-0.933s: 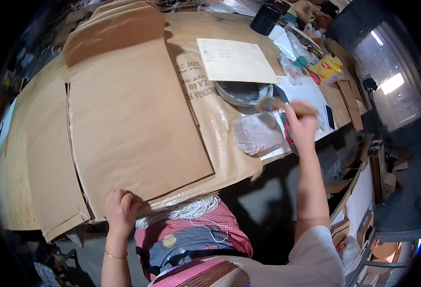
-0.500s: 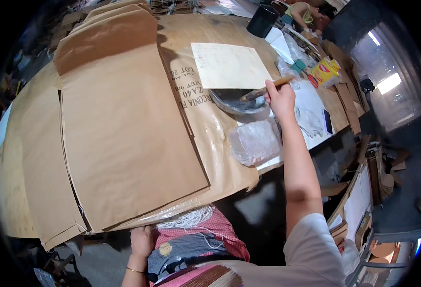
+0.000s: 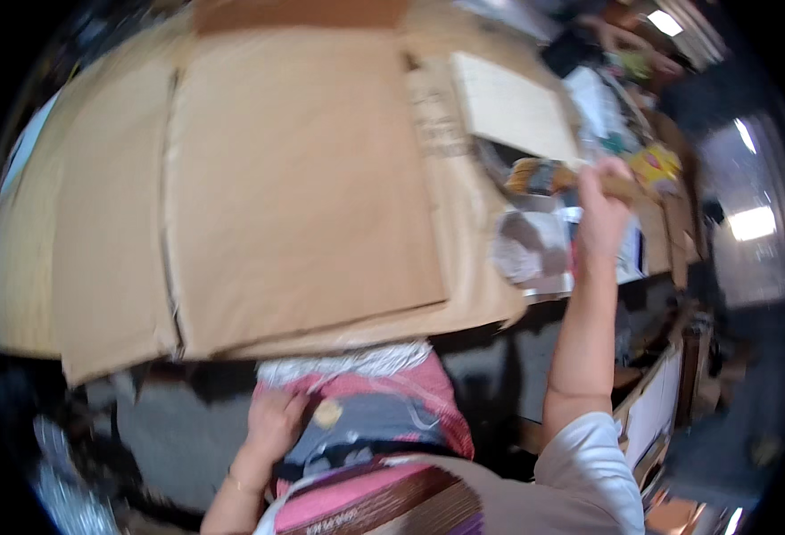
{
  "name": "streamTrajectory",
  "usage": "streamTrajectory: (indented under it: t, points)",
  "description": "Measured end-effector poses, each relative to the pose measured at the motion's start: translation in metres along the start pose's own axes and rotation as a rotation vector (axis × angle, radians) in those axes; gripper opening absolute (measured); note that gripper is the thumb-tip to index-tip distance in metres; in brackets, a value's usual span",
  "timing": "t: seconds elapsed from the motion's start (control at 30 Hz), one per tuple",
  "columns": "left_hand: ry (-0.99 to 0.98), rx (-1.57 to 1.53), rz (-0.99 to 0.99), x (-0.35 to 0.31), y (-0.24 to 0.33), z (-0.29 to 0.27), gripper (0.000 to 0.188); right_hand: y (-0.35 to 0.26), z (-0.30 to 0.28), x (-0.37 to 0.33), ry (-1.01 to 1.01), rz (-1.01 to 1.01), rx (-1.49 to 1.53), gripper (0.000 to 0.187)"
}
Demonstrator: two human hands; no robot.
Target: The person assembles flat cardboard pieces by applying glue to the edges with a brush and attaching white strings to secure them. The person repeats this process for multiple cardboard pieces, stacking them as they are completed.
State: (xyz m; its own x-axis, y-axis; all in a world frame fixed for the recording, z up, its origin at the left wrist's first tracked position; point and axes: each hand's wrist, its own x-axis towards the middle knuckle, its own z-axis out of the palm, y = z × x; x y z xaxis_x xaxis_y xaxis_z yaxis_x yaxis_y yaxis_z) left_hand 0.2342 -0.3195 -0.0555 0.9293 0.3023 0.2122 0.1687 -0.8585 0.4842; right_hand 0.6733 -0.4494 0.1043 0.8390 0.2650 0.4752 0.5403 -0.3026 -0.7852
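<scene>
My right hand (image 3: pixel 603 205) is closed around the wooden handle of a brush (image 3: pixel 528 176), whose bristles point left. The brush is over the near side of a bowl (image 3: pixel 492 159), partly hidden by a cream board (image 3: pixel 513 102). Below it sits a clear plastic-wrapped bundle (image 3: pixel 522 250). My left hand (image 3: pixel 275 423) rests on the pink checked cloth (image 3: pixel 442 392) at my lap, fingers curled; anything in them is hidden. Large brown paper sheets (image 3: pixel 303 178) lie stacked on the table in front of me. The picture is blurred by motion.
White strings (image 3: pixel 348 361) lie on my lap at the table's front edge. A yellow container (image 3: pixel 656 168) and a dark cylindrical container (image 3: pixel 569 52) stand on the right. Another person (image 3: pixel 633 58) is at the far right. Cardboard pieces (image 3: pixel 660 392) stand at my right side.
My right hand has raised the brush from inside the bowl, and its bristles now show. The view has swung, so the table appears shifted up and right. My left hand stays at my lap.
</scene>
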Motion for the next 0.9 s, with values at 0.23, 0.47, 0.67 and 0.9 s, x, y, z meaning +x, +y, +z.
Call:
streamTrajectory:
  t: [0.23, 0.47, 0.67, 0.9]
  points:
    - [-0.023, 0.148, -0.128, -0.006, -0.001, -0.02, 0.007, -0.093, 0.066, -0.168, -0.693, -0.45, 0.241, 0.021]
    - [0.232, 0.388, -0.201, 0.001, 0.006, -0.051, 0.011, -0.119, 0.126, -0.187, -0.911, -0.598, 0.236, 0.018]
    - [0.175, 0.387, -0.213, 0.032, -0.026, -0.045, 0.019, -0.12, 0.13, -0.19, -0.919, -0.521, 0.102, 0.014]
    - [0.136, 0.363, -0.239, 0.03, -0.031, -0.037, 0.018, -0.104, 0.146, -0.207, -0.874, -0.4, 0.277, 0.012]
